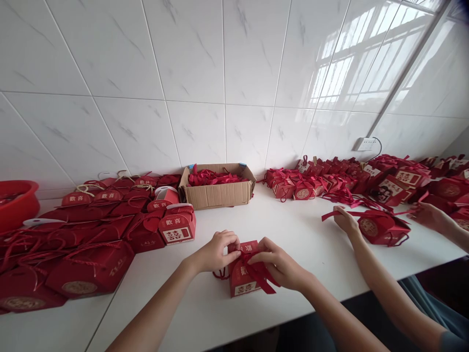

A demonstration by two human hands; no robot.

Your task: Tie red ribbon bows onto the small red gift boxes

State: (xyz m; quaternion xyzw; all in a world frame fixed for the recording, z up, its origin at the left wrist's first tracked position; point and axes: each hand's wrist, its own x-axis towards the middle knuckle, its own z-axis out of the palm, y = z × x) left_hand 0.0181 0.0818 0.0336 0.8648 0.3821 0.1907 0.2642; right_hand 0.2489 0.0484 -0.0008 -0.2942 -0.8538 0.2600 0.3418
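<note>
A small red gift box (245,278) with gold and white printing stands on the white table in front of me. A red ribbon (264,279) crosses its top, one tail hanging over the front right. From the left, my left hand (219,250) pinches the ribbon at the top of the box between thumb and fingers. On the other side, my right hand (277,261) is closed on the ribbon near the same spot, its fingers bent over the box top. A red cord handle (220,274) sticks out at the box's left side.
Rows of finished-looking red boxes (91,264) fill the left. A cardboard box (216,194) of red ribbons stands at the wall. More red boxes (330,178) line the back right. At right, a co-worker's hands (346,222) hold ribbon around another red box (383,229). A red basin (18,205) is far left.
</note>
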